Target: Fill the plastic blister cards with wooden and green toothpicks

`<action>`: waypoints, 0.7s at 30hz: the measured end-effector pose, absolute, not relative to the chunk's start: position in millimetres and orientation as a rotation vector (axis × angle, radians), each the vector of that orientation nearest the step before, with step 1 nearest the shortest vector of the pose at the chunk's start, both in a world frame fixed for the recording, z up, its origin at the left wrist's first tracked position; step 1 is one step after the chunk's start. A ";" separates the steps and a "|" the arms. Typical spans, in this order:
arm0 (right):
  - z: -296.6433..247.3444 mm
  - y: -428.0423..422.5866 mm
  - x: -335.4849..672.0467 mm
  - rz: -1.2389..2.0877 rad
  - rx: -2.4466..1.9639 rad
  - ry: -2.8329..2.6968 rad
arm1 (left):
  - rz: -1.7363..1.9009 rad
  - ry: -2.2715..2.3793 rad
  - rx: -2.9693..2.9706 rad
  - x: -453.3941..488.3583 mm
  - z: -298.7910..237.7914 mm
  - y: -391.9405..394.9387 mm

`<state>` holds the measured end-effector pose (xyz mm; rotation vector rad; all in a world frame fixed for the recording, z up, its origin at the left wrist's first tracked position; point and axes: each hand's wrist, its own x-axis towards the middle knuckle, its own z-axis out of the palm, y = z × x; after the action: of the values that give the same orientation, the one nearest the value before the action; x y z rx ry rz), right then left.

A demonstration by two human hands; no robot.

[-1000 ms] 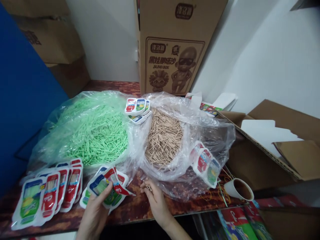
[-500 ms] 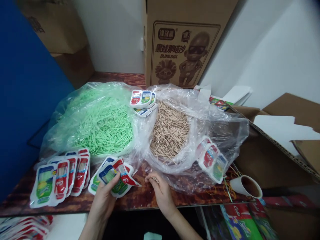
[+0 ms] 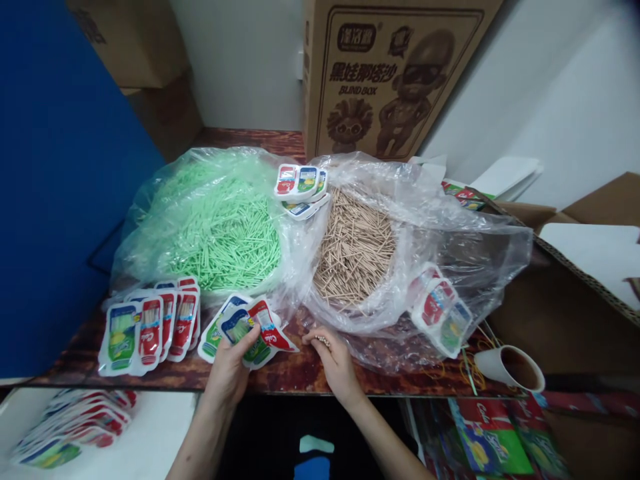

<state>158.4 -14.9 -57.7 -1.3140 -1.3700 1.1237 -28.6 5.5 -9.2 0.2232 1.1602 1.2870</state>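
Observation:
My left hand (image 3: 229, 370) is closed on a fanned bunch of small plastic toothpick cases (image 3: 245, 328) with red, blue and green labels, held low over the front of the wooden table (image 3: 295, 377). My right hand (image 3: 336, 360) pinches a small bundle of tan toothpicks (image 3: 323, 341) just right of the cases. Behind my hands lie two open clear bags: one with green toothpicks (image 3: 215, 230), one with tan toothpicks (image 3: 356, 252).
Filled cases lie in a row (image 3: 150, 327) at the front left, with more (image 3: 70, 427) on a white surface below. Other cases sit between the bags (image 3: 301, 189) and on the right bag (image 3: 440, 310). A tipped paper cup (image 3: 510, 368), cardboard boxes (image 3: 395, 73) and a blue panel (image 3: 55, 167) surround the table.
The view has tilted down and shifted, so the table's front edge and the cases below it show. Both hands keep their hold and stay close together.

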 end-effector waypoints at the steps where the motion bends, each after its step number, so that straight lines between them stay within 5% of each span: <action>1: -58.4 -15.0 158.4 1.124 -1.315 -1.373 | 1.290 1.159 0.224 -28.7 -9.1 5.4; 21: -63.3 -14.4 158.5 1.116 -1.322 -1.376 | 1.283 1.137 0.297 -26.5 -13.4 4.5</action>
<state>158.5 -14.4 -63.3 -1.3224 -1.3758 1.1161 -26.5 4.5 -13.4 0.2974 1.1372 1.2825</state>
